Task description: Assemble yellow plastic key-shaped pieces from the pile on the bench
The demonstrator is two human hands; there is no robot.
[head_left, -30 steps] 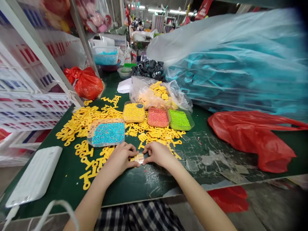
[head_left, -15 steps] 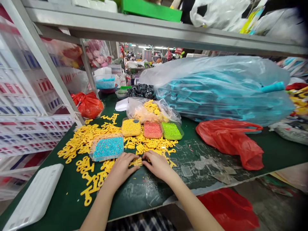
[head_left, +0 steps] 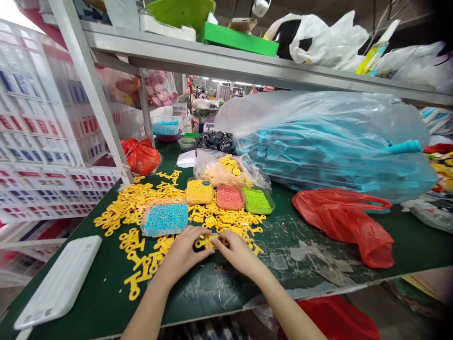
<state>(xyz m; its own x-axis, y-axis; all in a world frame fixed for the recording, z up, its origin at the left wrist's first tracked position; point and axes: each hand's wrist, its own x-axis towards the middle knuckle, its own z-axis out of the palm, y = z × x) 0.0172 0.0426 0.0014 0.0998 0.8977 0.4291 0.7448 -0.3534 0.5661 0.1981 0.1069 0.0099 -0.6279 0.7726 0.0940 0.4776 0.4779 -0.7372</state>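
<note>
In front of me a small yellow plastic piece point(head_left: 203, 242) is pinched between my two hands just above the table's near side. My left hand point(head_left: 182, 252) is closed on its left end, thumb in front. My right hand point(head_left: 239, 251) grips the right end, its thumb laid across the front and partly hiding it. Beyond the hands sit clear boxes of blue beads point(head_left: 166, 217), yellow beads point(head_left: 200, 191), pink-red beads point(head_left: 229, 196) and green beads point(head_left: 257, 200). Loose yellow plastic pieces point(head_left: 130, 205) with ring ends are heaped around and under the boxes.
A green table point(head_left: 198, 302) carries everything. On its left lies a white plastic tray-like object point(head_left: 60, 281); a red bag point(head_left: 343, 217) lies right. Behind are a clear bag of yellow pieces point(head_left: 230, 165) and a large bag of turquoise material point(head_left: 329, 141). A metal shelf point(head_left: 247, 68) crosses overhead.
The view has tilted up, so the scene sits slightly lower and further right. My right thumb has come across the front of the yellow piece. Both hands stay at the same spot on the table.
</note>
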